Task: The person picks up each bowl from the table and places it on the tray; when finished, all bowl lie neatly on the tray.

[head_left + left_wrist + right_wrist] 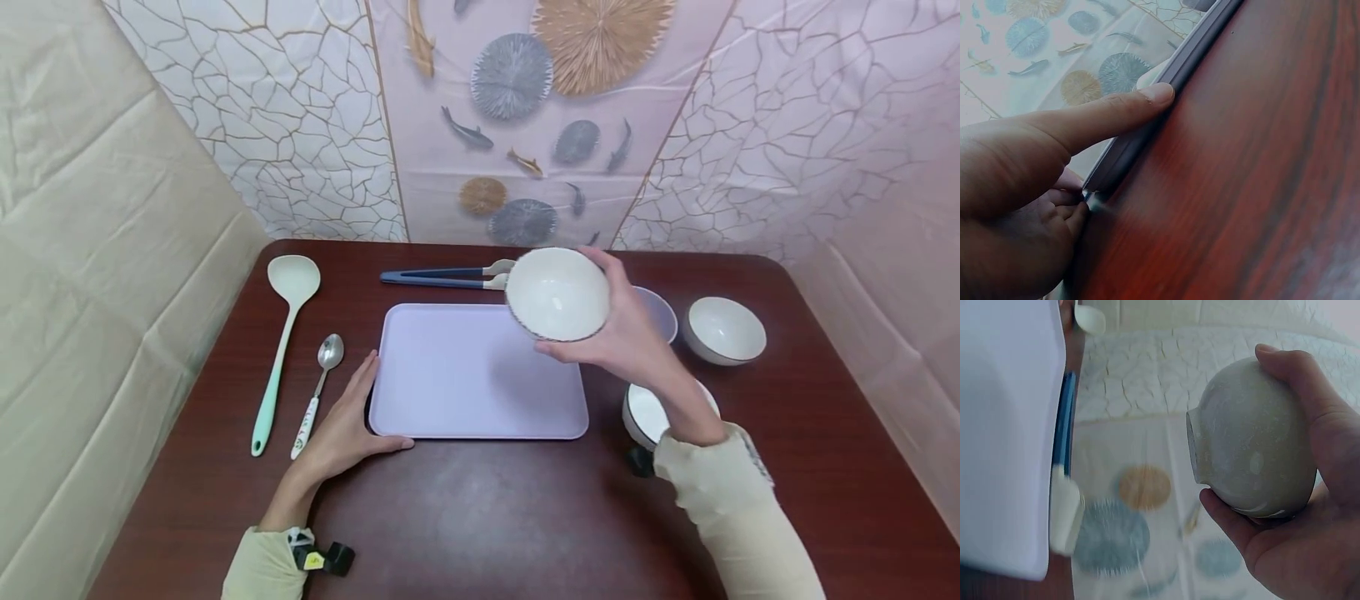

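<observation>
A white bowl [557, 294] with a thin dark rim is held up over the right back part of a lilac tray [480, 371]. My right hand [622, 321] grips it from the right side, tilting its inside toward the head camera. The right wrist view shows the bowl's rounded outside [1254, 437] and foot between thumb and fingers. At the tray's front left corner rests my left hand [348, 425], its fingers along the left edge. In the left wrist view, the thumb [1116, 112] touches the front edge.
Left of the tray lie a mint-handled ladle [281, 350] and a metal spoon [318, 392]. Blue tongs [442, 277] lie behind it. On the right stand a white bowl [726, 331], another white bowl [647, 414] partly behind my forearm, and a lilac bowl [660, 312] partly hidden.
</observation>
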{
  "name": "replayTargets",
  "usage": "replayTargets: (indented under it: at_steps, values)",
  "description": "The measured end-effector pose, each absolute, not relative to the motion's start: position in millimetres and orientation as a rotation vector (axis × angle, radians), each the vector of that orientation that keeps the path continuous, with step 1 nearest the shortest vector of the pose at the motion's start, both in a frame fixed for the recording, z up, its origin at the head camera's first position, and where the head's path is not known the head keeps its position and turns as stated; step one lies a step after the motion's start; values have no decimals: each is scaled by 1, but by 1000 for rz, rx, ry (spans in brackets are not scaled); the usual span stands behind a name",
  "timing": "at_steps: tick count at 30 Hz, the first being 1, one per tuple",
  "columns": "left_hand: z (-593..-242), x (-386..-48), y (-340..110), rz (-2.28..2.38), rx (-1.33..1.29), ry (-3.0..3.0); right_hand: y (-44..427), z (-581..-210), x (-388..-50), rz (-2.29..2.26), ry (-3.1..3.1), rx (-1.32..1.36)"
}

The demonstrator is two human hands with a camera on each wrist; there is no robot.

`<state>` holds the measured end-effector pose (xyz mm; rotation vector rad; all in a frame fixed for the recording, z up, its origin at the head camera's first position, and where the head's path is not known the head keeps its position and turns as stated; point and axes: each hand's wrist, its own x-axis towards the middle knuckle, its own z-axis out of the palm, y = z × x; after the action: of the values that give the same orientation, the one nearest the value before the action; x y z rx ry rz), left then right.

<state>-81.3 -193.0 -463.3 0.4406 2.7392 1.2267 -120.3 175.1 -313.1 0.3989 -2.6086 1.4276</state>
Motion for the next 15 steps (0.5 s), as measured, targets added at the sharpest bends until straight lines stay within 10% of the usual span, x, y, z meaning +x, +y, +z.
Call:
replayTargets:
  at_steps: [15]
  values:
    - [-462, -82, -192, 1244, 439, 2728, 97, -354, -156, 1560, -2623, 568]
